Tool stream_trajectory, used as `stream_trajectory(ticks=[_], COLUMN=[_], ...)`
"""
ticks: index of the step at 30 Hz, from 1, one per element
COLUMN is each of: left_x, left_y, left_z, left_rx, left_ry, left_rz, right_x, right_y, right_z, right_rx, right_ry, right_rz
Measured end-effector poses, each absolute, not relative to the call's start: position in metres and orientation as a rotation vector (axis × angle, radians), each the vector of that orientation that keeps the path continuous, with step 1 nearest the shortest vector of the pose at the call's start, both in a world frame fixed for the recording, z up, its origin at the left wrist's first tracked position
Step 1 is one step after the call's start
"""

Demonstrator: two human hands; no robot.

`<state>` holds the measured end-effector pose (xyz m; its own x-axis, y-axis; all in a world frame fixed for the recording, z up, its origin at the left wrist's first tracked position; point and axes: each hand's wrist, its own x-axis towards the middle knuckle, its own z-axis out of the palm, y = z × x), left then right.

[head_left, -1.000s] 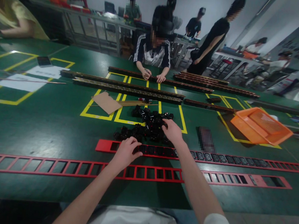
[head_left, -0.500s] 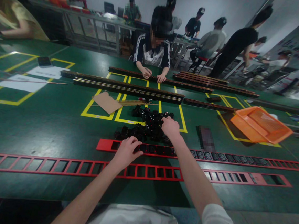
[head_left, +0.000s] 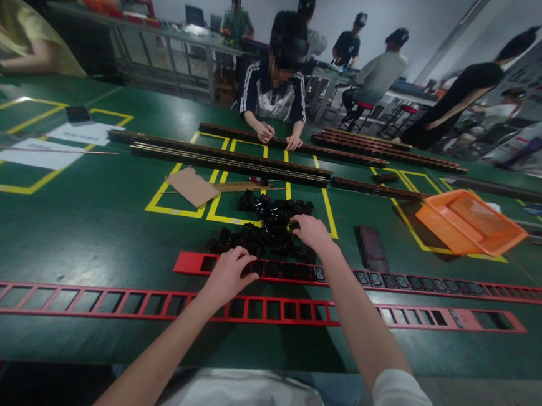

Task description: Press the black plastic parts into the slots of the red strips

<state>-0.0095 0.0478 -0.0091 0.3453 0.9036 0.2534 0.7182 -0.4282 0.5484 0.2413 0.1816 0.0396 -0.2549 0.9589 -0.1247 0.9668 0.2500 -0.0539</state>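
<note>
**Far red frame partly filled, near one mostly open slots**

Nearest, a long near red frame runs left to right across the green table; most slots let the tabletop show through, so it looks largely unfilled.

Just beyond lies the far red frame. Black inserts sit in a run of its slots, from beside the left hand well toward the right; the slots at the far right look unfilled, and the right forearm covers a few. I judge this frame well along, though some dark slots left of that forearm are hard to read.

The left hand is at the frame's left part, thumb and fingers curved and apart; whether it grips an insert I cannot tell. The right hand has its fingertips at the right side of the pile of black parts beyond the frame; whether they pinch a piece is hidden. That pile is plainly not used up.

Farther out lie a cardboard piece on the left, an orange basket on the right and long dark bars, with a seated co-worker beyond.
</note>
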Motion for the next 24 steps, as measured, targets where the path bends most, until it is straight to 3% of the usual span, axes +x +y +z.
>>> stream_trajectory(ticks=[9, 12, 17, 24], left_x=[-0.01, -0.01, -0.009, -0.009], left_y=[0.047, 0.047, 0.046, 0.045], left_z=[-0.011, -0.011, -0.011, -0.011], left_rx=[2.301, 2.31, 2.316, 2.333], left_ry=[1.437, 1.442, 1.446, 1.454], left_rz=[0.742, 0.741, 0.734, 0.7], right_x=[0.255, 0.259, 0.256, 0.234], right_y=[0.18, 0.178, 0.17, 0.143], right_z=[0.037, 0.031, 0.024, 0.028], right_rx=[2.005, 2.139, 2.305, 2.133], right_ry=[2.579, 2.761, 3.016, 2.651], right_rz=[-0.253, -0.419, -1.328, -2.75])
